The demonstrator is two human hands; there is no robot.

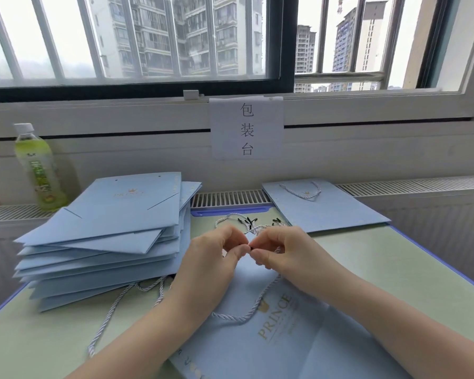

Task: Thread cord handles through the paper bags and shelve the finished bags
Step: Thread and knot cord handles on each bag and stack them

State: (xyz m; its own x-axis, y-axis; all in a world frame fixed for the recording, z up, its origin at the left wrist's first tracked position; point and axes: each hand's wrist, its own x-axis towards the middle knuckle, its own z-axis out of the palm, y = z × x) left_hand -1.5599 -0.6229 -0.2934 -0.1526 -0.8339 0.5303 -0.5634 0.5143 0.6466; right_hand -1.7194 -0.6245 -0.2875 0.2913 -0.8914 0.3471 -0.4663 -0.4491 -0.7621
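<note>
A flat light-blue paper bag (290, 332) with gold "PRINCE" lettering lies in front of me on the green table (394, 272). A white twisted cord (253, 307) loops across its face. My left hand (211, 258) and my right hand (282, 250) meet above the bag's top edge, both pinching the cord's black tip between thumb and fingers. Behind the hands lies a bundle of loose cords with black tips (246, 222). A tall stack of flat blue bags (112, 236) sits to the left. One bag with a cord handle (323, 206) lies at the back right.
A green drink bottle (39, 170) stands at the back left on the sill. A paper sign with characters (246, 128) hangs under the window. Loose cord (126, 299) trails from under the stack. Radiator grilles (230, 198) run along the table's far edge.
</note>
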